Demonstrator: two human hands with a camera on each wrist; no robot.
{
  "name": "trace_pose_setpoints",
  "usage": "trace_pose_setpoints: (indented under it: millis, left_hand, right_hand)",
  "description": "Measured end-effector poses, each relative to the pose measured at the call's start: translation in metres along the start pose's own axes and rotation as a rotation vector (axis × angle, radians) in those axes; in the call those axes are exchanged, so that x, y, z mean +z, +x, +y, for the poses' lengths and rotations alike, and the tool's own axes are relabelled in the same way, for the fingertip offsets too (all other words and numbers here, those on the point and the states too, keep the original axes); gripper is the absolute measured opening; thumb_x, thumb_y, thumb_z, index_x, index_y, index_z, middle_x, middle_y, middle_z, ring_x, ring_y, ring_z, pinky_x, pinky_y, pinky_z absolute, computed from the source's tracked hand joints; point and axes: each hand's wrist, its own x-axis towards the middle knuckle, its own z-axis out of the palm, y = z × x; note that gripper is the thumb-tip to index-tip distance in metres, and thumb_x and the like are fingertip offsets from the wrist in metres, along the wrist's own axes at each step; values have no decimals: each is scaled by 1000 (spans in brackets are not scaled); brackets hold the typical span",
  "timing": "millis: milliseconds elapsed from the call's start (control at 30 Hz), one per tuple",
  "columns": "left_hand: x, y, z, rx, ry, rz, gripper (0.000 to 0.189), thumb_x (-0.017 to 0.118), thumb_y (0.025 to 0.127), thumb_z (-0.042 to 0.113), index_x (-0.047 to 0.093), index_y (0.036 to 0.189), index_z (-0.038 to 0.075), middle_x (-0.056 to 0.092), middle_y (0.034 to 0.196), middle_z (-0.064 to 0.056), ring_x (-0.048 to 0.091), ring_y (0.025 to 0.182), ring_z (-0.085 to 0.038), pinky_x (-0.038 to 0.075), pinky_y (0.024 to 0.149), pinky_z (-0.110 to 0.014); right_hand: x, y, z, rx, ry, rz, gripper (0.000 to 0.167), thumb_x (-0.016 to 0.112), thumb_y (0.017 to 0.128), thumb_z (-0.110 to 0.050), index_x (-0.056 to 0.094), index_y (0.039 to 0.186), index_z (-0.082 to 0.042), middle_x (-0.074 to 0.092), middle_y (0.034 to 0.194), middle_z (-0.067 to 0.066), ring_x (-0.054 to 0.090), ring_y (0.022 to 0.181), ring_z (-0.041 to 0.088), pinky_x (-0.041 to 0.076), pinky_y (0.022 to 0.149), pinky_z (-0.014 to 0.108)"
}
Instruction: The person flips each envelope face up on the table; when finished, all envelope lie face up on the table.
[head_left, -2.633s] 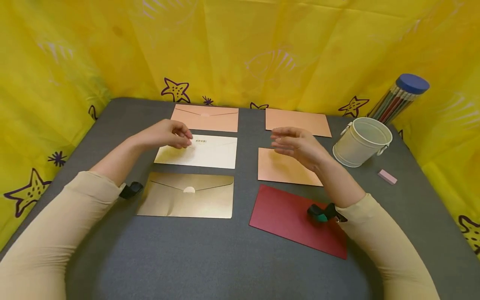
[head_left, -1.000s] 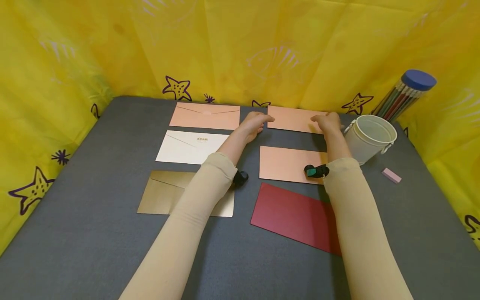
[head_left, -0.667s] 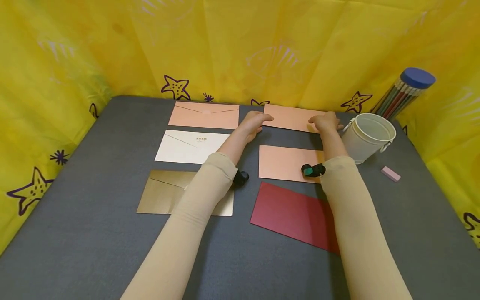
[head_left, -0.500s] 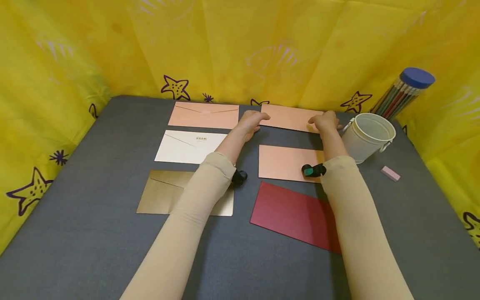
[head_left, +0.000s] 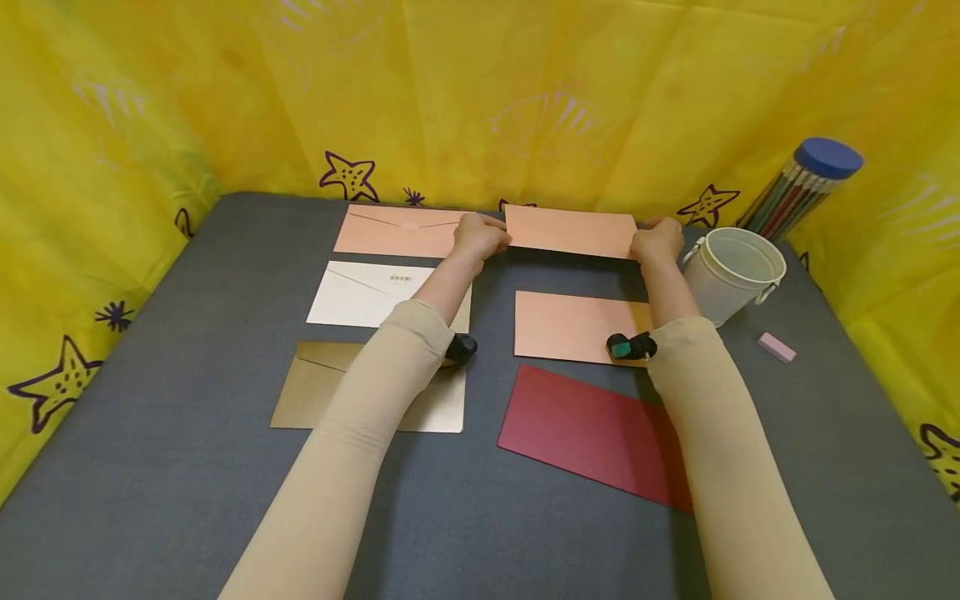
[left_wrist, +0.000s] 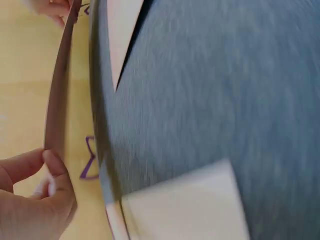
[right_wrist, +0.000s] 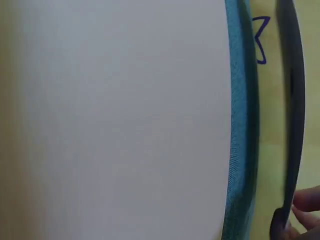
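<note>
A salmon-pink envelope (head_left: 572,232) is held up off the table near the back, stretched between both hands. My left hand (head_left: 480,239) pinches its left end between thumb and fingers. At the other end my right hand (head_left: 657,242) grips the right edge. Both wrist views show the envelope (left_wrist: 59,95) nearly edge-on, the left hand (left_wrist: 37,195) clearly pinching it. A second salmon envelope (head_left: 570,325) lies below it, partly covered by the right forearm. Nearer is a dark red envelope (head_left: 585,433), its right side under the right sleeve.
On the left lie a pink envelope (head_left: 397,237), a white one (head_left: 352,296) and a gold one (head_left: 307,396), partly hidden by the left arm. At right stand a white bucket (head_left: 723,279), a blue-lidded tube of pencils (head_left: 795,192) and a pink eraser (head_left: 776,347).
Both hands have reached to the back salmon envelope and taken its two ends. It slid left along the table, then rose off it. The other envelopes stay put.
</note>
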Motion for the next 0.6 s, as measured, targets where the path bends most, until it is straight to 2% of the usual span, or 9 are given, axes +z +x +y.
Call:
trace_pose_setpoints:
  millis: [67, 133, 200, 300, 367, 467, 600]
  left_hand:
    - [-9, 0, 1, 11, -39, 23, 30, 69, 85, -1, 71, 115, -3, 68, 113, -17, 57, 62, -4, 60, 86, -27]
    - [-20, 1, 1, 17, -69, 33, 30, 70, 86, -1, 70, 115, -4, 67, 109, -15, 58, 64, -5, 60, 90, -28]
    - [-33, 3, -1, 0, -97, 16, 31, 69, 87, 0, 69, 118, -4, 66, 103, -12, 59, 67, -6, 58, 94, -30]
    - [-54, 5, -4, -26, -119, -25, 34, 68, 90, 2, 66, 123, -4, 63, 98, -7, 60, 74, -9, 55, 100, -32]
    - [-66, 6, -5, -38, -122, -40, 35, 69, 90, 4, 65, 124, -2, 62, 98, -5, 61, 79, -10, 54, 103, -32]
    - [-83, 7, -5, -32, -111, -25, 32, 71, 90, 8, 65, 121, 3, 59, 99, 0, 61, 86, -12, 52, 105, -30]
    - [-105, 8, -4, -15, -106, 9, 25, 73, 89, 11, 65, 112, 8, 56, 101, 3, 58, 95, -14, 49, 107, -29]
  right_hand:
    - [0, -1, -2, 42, 68, -3, 55, 56, 85, 4, 54, 139, -6, 53, 137, 14, 51, 118, 23, 53, 80, 21]
    - [2, -2, -5, 63, 164, -30, 56, 62, 84, 6, 56, 138, -7, 58, 122, 7, 56, 98, 16, 50, 60, 16]
    - [4, -4, -9, 74, 277, -76, 54, 66, 85, 6, 58, 137, -7, 60, 106, 2, 57, 81, 12, 46, 51, 13]
    - [7, -9, -15, 49, 450, -149, 48, 68, 85, 6, 62, 131, -5, 58, 90, -3, 55, 70, 9, 48, 53, 13]
    - [9, -14, -20, 20, 546, -183, 38, 69, 85, 6, 66, 121, -5, 59, 83, -3, 56, 69, 8, 50, 58, 14]
    - [14, -21, -26, -45, 667, -250, 21, 70, 84, 6, 66, 100, -7, 60, 78, -2, 59, 69, 9, 54, 62, 16]
    - [21, -30, -32, -113, 763, -350, 17, 73, 83, 5, 67, 82, -11, 62, 79, -1, 62, 71, 10, 58, 67, 18]
